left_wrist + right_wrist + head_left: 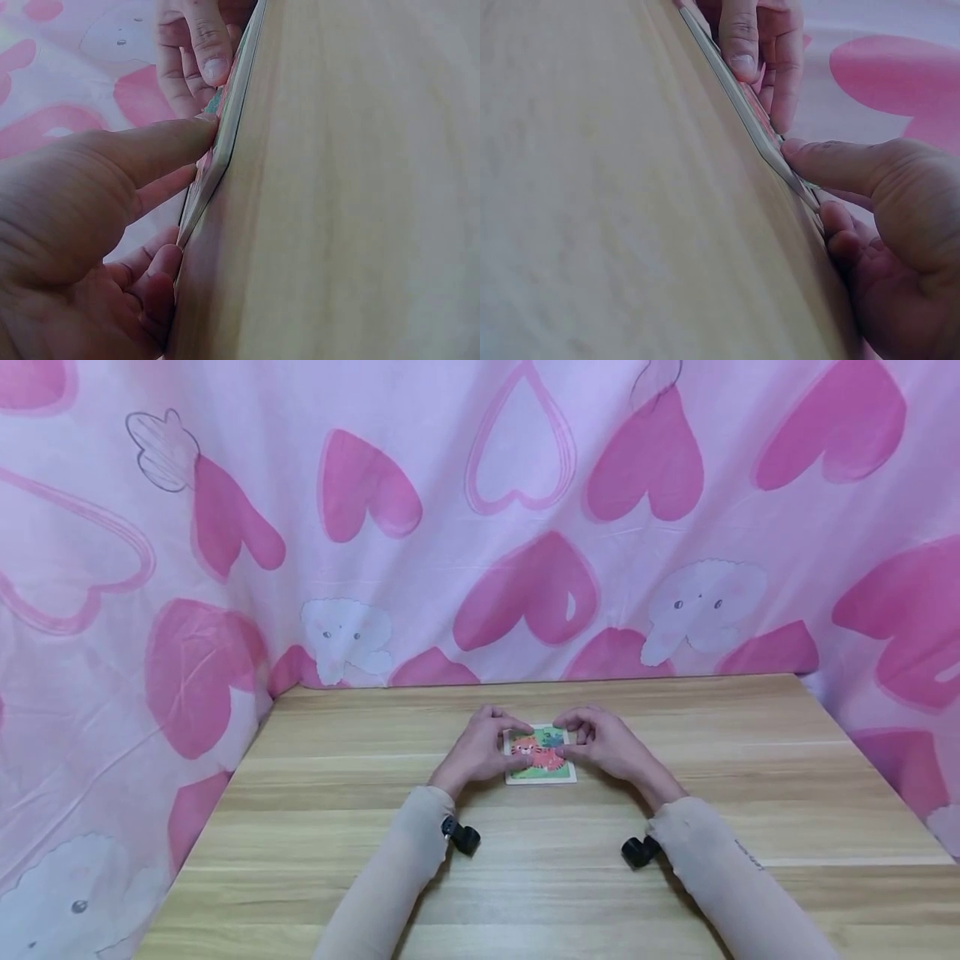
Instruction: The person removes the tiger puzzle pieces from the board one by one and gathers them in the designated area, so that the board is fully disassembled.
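Head view: one board [542,781], pale-rimmed, near the middle of the table [555,877], towards its far side. Face bears an orange tiger [546,761] on green, with a dark blue-green motif at upper right. Left hand [480,745], at the board's left side: thumb on the face, forefinger reaching the upper left corner. Right hand [606,745], at the right side: thumb on the face, forefinger at the upper right corner. Two pale sleeves [390,877], the right one bearing small dark lettering. Two black cameras [462,836], one at each wrist. Table, wood-grained. Behind and at the sides, pink cloth [442,564], printed with hearts and pale animals.

Left wrist view: board seen nearly edge-on, thickness showing, against the table. Left hand holds it, thumb pressed to the face, lower fingers curled at the near edge; whether any fingertip reaches beneath cannot be told. Right thumb beyond, pointing down at the face. Teal patch [213,103] between the thumbs.

Right wrist view: board again edge-on. Right hand holds its near corner, thumb over the face, other fingers bent against the edge, partly hidden. Left thumb and fingers at the far part. Cloth behind.
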Demonstrator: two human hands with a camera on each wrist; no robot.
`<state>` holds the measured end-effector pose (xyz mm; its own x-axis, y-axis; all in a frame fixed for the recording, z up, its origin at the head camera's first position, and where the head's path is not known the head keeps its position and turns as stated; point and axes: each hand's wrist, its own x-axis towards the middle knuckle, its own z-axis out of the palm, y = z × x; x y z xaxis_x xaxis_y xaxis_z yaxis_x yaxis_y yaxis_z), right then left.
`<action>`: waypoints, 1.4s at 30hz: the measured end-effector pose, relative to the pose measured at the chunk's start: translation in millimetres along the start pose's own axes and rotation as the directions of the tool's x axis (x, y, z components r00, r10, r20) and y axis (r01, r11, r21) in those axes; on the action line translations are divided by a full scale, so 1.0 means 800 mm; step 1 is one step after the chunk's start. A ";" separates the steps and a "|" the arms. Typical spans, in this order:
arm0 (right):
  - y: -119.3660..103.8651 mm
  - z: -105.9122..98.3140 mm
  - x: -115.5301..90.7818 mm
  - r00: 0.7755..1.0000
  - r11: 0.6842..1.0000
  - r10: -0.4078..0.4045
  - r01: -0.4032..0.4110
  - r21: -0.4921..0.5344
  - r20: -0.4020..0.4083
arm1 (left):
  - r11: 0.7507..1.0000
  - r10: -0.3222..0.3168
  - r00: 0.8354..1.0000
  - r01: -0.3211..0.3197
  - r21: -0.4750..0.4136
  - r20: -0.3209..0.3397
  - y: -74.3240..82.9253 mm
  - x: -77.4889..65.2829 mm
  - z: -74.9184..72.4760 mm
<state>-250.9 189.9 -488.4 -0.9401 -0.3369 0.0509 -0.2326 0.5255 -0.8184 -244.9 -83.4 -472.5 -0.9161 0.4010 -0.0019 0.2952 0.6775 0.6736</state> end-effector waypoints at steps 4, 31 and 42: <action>-0.002 0.002 -0.002 1.000 1.000 0.012 -0.012 0.029 -0.007 | 1.000 0.004 1.000 -0.004 -0.007 -0.002 0.000 -0.002 0.000; 0.003 0.001 0.005 0.998 0.998 0.012 -0.008 0.070 -0.057 | 1.000 0.008 1.000 -0.009 -0.023 -0.026 -0.001 0.000 0.000; 0.010 -0.012 0.003 0.998 0.994 0.020 -0.014 0.111 -0.052 | 0.999 -0.020 0.998 0.019 -0.037 -0.052 -0.003 0.003 0.002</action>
<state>-257.3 200.8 -489.3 -0.9564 -0.2848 0.0642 -0.1901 0.4406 -0.8774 -247.2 -83.0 -475.5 -0.9348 0.3543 0.0229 0.2679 0.6615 0.7004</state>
